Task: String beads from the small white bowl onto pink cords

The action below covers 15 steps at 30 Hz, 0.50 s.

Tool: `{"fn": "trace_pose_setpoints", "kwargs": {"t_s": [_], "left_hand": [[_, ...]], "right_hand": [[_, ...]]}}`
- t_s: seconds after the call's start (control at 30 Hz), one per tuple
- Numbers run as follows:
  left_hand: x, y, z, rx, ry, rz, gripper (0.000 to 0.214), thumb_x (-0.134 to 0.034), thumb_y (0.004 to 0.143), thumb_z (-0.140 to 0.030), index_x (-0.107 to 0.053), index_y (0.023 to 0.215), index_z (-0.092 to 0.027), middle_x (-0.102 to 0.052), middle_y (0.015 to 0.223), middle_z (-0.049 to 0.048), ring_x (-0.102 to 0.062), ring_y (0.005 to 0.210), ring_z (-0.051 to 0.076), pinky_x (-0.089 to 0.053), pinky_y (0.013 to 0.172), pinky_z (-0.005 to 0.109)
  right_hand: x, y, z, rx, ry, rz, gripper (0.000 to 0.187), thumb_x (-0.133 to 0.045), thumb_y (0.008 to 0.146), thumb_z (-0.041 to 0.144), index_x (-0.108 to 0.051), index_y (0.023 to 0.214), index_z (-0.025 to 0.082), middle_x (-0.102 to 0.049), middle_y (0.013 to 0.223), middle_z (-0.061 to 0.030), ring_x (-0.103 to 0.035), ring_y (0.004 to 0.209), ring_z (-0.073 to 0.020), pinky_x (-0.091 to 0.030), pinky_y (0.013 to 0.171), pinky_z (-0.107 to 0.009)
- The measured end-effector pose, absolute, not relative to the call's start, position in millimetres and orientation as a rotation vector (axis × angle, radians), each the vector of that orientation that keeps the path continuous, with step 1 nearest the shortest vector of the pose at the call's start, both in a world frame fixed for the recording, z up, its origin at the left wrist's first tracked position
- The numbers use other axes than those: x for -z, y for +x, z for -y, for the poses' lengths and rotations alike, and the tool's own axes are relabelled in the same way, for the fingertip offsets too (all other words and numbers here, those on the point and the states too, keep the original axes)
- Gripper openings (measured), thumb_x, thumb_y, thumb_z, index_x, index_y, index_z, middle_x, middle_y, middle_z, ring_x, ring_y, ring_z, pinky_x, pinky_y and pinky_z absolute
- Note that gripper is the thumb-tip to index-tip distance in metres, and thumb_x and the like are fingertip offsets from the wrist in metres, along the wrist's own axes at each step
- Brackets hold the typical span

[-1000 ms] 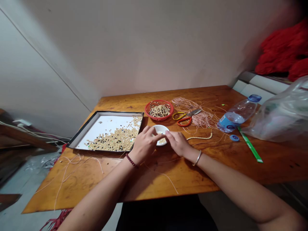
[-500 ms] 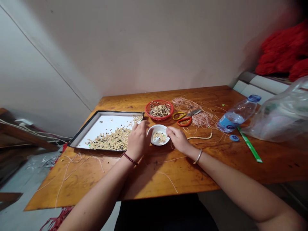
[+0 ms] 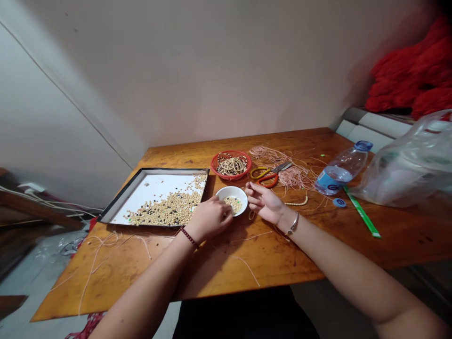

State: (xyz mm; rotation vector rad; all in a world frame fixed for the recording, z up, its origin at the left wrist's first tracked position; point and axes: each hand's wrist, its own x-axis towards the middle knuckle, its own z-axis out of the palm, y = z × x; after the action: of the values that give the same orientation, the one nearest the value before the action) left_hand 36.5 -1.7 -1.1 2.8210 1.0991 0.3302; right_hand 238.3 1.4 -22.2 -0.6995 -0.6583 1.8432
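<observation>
A small white bowl (image 3: 236,192) with tan beads in it stands on the wooden table (image 3: 268,249) between my hands. My left hand (image 3: 210,217) rests at the bowl's left rim, fingers curled and pinched together over the beads; what it holds is too small to see. My right hand (image 3: 264,202) lies just right of the bowl, palm turned up, fingers spread, holding nothing. A thin pale cord (image 3: 247,266) runs across the table under my wrists. A short strand of strung beads (image 3: 297,203) lies beyond my right hand.
A shallow black-edged tray (image 3: 127,195) holds loose tan and dark beads at left. Behind the bowl stand a red basket (image 3: 231,165) of beaded bracelets, scissors (image 3: 270,173), and tangled cord (image 3: 286,165). A water bottle (image 3: 341,168), blue cap (image 3: 339,203), green stick (image 3: 362,212) and plastic bag (image 3: 409,165) lie right.
My left hand went out to the tray's edge, then came back down to the bowl's left rim. My right hand left the bowl, turned palm up and opened.
</observation>
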Motion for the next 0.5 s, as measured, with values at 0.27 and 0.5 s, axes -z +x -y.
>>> {"fn": "trace_pose_setpoints", "kwargs": {"t_s": [0.27,0.5], "left_hand": [[7.4,35.5,-3.8,-0.465,2.536,-1.083,0.029,-0.059,0.083,-0.048,-0.074,0.085,-0.023,-0.069,0.078,0.0067,-0.06,0.076,0.019,-0.044,0.067,0.028],[1.8,33.3,-2.8,-0.468,2.415,-1.025,0.019,-0.065,0.08,-0.039,-0.074,0.083,-0.023,-0.071,0.082,0.0049,-0.062,0.073,0.018,-0.045,0.068,0.027]], "right_hand": [[31.5,230.1,2.1,-1.694,-0.841,0.835,0.023,-0.062,0.078,0.038,-0.053,0.081,0.017,-0.036,0.057,0.0092,-0.017,0.038,-0.0009,-0.008,0.038,-0.017],[32.8,226.0,3.9,-1.64,-0.888,0.926,0.029,-0.061,0.077,0.045,-0.05,0.078,0.018,-0.028,0.054,0.0107,-0.014,0.038,-0.0024,-0.006,0.039,-0.018]]}}
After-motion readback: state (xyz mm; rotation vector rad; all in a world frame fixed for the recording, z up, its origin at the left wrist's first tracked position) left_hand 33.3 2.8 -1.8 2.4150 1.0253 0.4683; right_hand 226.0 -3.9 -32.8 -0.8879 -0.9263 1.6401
